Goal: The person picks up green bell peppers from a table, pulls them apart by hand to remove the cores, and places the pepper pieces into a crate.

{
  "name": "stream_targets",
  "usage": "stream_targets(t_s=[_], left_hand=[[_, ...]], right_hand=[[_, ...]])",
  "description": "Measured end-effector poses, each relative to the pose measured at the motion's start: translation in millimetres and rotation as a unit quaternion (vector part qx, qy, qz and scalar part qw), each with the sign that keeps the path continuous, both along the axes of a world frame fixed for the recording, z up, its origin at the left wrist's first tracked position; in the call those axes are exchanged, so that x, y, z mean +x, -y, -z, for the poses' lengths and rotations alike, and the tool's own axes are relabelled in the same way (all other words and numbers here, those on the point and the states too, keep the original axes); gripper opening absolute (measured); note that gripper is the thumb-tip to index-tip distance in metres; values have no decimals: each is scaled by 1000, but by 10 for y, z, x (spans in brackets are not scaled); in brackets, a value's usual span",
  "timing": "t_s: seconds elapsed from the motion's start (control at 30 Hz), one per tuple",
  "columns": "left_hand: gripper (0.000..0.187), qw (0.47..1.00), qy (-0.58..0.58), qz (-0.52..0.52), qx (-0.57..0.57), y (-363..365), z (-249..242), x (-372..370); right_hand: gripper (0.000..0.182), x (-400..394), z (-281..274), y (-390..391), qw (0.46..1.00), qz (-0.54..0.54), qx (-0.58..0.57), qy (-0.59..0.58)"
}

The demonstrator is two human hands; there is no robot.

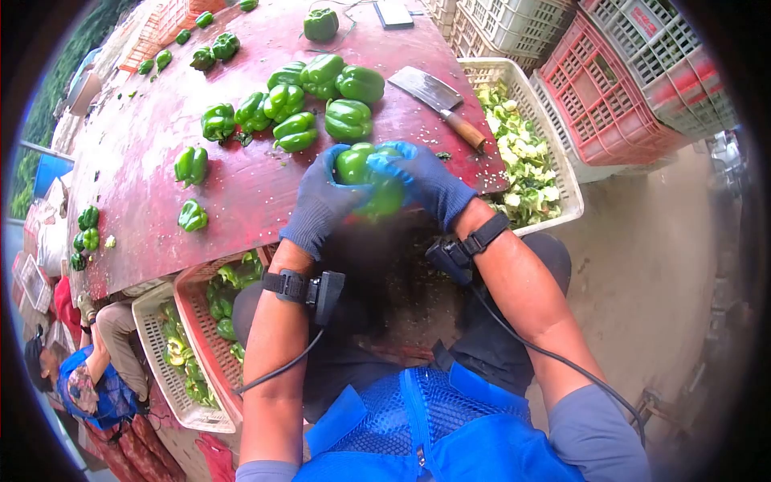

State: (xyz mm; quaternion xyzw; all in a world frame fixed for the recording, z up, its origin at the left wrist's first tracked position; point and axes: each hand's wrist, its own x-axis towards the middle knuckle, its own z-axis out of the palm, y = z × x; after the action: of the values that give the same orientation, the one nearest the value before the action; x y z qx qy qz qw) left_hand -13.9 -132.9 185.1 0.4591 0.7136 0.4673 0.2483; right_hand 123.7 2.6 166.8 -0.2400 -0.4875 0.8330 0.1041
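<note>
In blue knit gloves, my left hand [324, 195] and my right hand [427, 177] are closed around a green bell pepper [353, 165] at the near edge of the red table [241, 173]. A blurred green part hangs below my fingers; I cannot tell whether it belongs to the same pepper. Just beyond my hands lies a pile of whole green bell peppers [348, 120]. To the right of that pile rests a cleaver [430, 88], its wooden handle pointing toward the right table edge.
A white crate [572, 189] of pale trimmings stands against the table's right side, near stacked crates [598, 96]. At lower left sit a red crate [189, 281] and a cream crate [144, 321] holding green pieces. Another person [100, 386] in a blue vest is at far left.
</note>
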Motion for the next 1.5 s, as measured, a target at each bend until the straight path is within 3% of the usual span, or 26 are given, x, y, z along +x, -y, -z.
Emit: stream_targets(t_s=[0.03, 0.1, 0.23, 0.33, 0.4, 0.67, 0.73, 0.8, 0.93, 1.03, 1.17, 1.23, 1.3, 1.37, 1.43, 1.47, 1.5], left_hand=[[57, 1000, 1, 1, 0, 2, 8, 14], [56, 992, 120, -29, 3, 0, 18, 27], [54, 985, 164, -57, 18, 0, 25, -21], [50, 959, 266, -88, 33, -1, 107, -70], [44, 920, 359, -121, 101, -8, 138, -63], [33, 860, 468, -99, 180, 30, 314, -173], [34, 852, 476, -99, 191, 31, 345, -187], [34, 776, 568, -77, 263, 1, 287, -146], [36, 763, 588, -62, 262, 36, 185, -148], [45, 766, 578, -59, 276, 36, 208, -179], [41, 799, 546, -77, 241, 91, 165, -331], [35, 849, 467, -39, 245, 182, 251, -599], [30, 873, 409, -115, 240, 239, 222, -770], [28, 871, 404, -123, 252, 285, 217, -827], [24, 864, 418, -123, 252, 284, 60, -631], [20, 857, 433, -122, 253, 270, 15, -530], [20, 857, 432, -123, 253, 257, 32, -494]], right_hand=[[31, 6, 10, -2, 999, 25, 43, 17], [30, 10, 74, -11, 999, 36, 38, 0], [27, 28, 111, -1, 994, 97, 55, -23], [28, 24, 120, -21, 989, 131, 39, -60], [28, 29, 86, -1, 987, 142, 37, -70], [26, 82, 134, -27, 968, 210, 25, -134], [28, 94, 166, -60, 955, 234, 92, -159], [30, 105, 52, -48, 956, 224, 45, -185], [34, 128, 49, -152, 954, 158, -47, -251], [33, 154, -102, -140, 960, 156, -49, -226], [33, 119, 99, -286, 958, 131, -91, -236], [29, 180, 188, -387, 972, 100, -8, -210], [29, 196, 170, -422, 980, 103, 28, -167], [28, 168, 186, -443, 985, 104, 64, -124], [29, 115, 269, -435, 958, 70, 270, -67], [32, 99, 128, -307, 983, 61, 165, -44], [32, 80, 137, -301, 983, 60, 165, -44]])
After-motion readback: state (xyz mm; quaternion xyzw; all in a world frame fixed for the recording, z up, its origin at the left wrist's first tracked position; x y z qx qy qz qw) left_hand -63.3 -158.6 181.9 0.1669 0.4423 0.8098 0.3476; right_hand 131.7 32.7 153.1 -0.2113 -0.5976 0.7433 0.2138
